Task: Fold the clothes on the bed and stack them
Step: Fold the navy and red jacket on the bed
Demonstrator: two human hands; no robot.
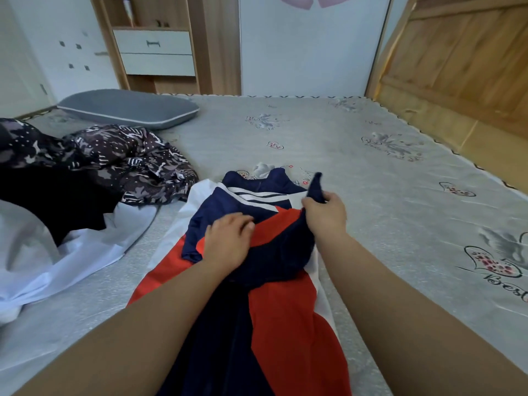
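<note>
The right hand [325,214] pinches a navy edge of the jacket [274,252] between thumb and curled fingers and lifts that bit of cloth above the rest. The left hand [228,241] lies on the jacket's navy part, its fingers fairly straight and pressing down on the fabric without curling round it. The jacket is navy, red and white with white stripes near its far end; it lies crumpled and lengthwise on the bed [385,201], running from the bottom edge of the view up to the middle, between the two forearms.

To the left of the jacket lies a white garment [37,261], with a black one [54,201] on top of it. Beyond those, a dark patterned garment [123,158] lies in a heap, its near edge just beside the jacket. A grey pillow [128,108] rests at the far left corner of the bed. Behind the bed stand a wooden shelf with drawers [155,52] and a wooden panel [463,61] on the right.
</note>
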